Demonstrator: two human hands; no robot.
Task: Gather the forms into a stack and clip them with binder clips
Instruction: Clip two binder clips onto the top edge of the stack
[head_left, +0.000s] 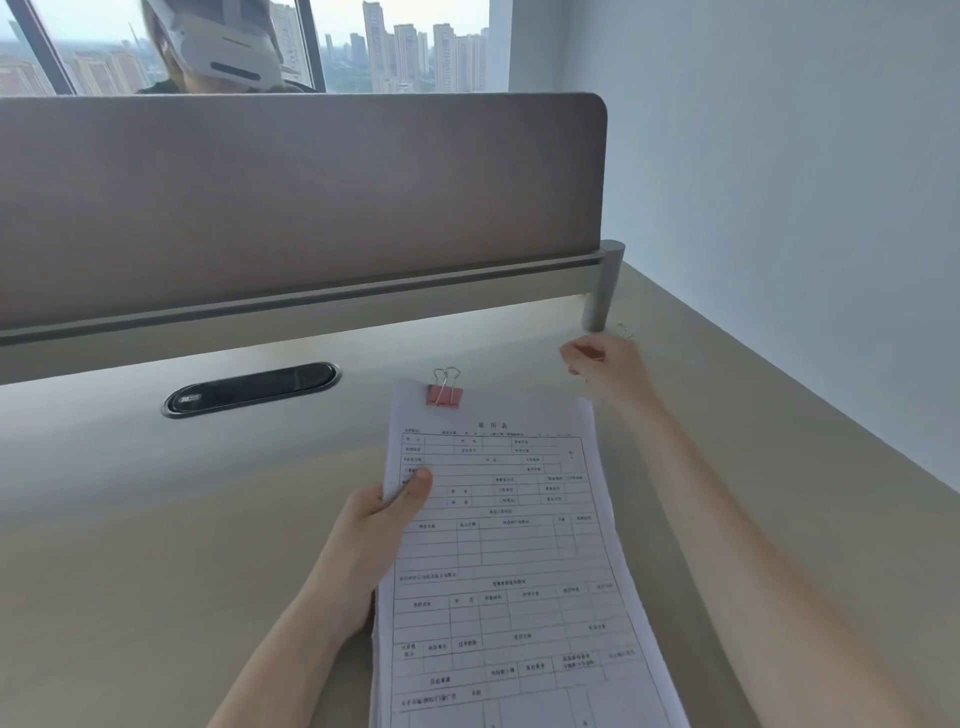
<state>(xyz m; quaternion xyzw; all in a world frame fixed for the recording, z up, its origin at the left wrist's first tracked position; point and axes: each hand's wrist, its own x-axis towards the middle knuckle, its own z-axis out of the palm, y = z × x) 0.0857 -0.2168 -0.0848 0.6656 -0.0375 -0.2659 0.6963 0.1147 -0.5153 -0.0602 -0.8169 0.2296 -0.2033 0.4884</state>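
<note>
My left hand grips the left edge of a thick stack of printed forms, thumb on the top sheet, holding it tilted above the desk. A pink binder clip with silver wire handles is clamped on the stack's top edge near the left corner. My right hand is stretched to the far right of the desk, beside the divider's post, with its fingers curled. The small wire loop of a second clip shows just past the knuckles. Whether the fingers hold it is hidden.
A brown divider screen on a grey rail closes off the back of the beige desk. A black oval cable port sits in the desk at left. A white wall runs along the right. Another person wearing a headset sits beyond the divider.
</note>
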